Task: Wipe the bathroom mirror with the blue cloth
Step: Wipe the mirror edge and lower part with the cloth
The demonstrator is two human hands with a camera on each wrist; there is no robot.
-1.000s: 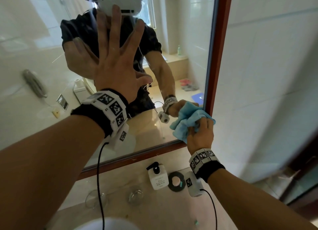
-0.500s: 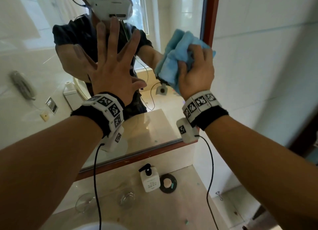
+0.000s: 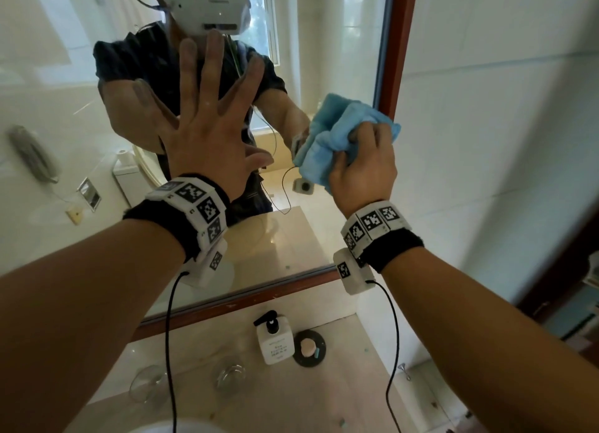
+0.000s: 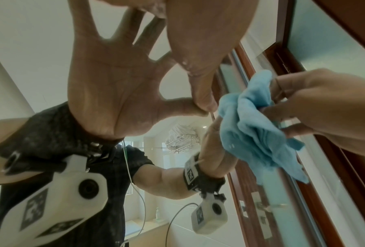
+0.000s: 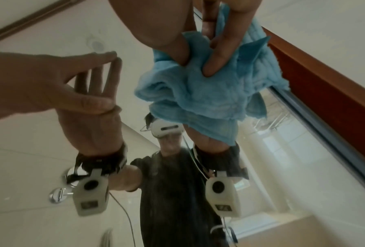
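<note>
The mirror [image 3: 81, 124] has a red-brown wooden frame [image 3: 393, 43]. My left hand [image 3: 207, 134] lies flat on the glass with its fingers spread, and the left wrist view shows its thumb [image 4: 202, 80] touching its own reflection. My right hand [image 3: 363, 170] grips the bunched blue cloth [image 3: 327, 141] and holds it against the glass just left of the frame's right side. In the right wrist view my thumb and fingers [image 5: 217, 63] dig into the cloth [image 5: 198, 93], which hangs crumpled by the frame [image 5: 325, 83]. From the left wrist view the cloth [image 4: 251, 130] sits right of my left thumb.
Below the mirror, on the beige counter [image 3: 324, 400], stand a white pump bottle [image 3: 275, 342], a black round dish [image 3: 309, 348] and two clear glasses [image 3: 147, 384] [image 3: 228, 374]. A white basin rim [image 3: 155, 427] shows at the bottom. A tiled wall [image 3: 486, 141] lies to the right.
My right hand carried the cloth up from the mirror's lower right corner along the right frame, then came down a little. My left hand stayed flat on the glass.
</note>
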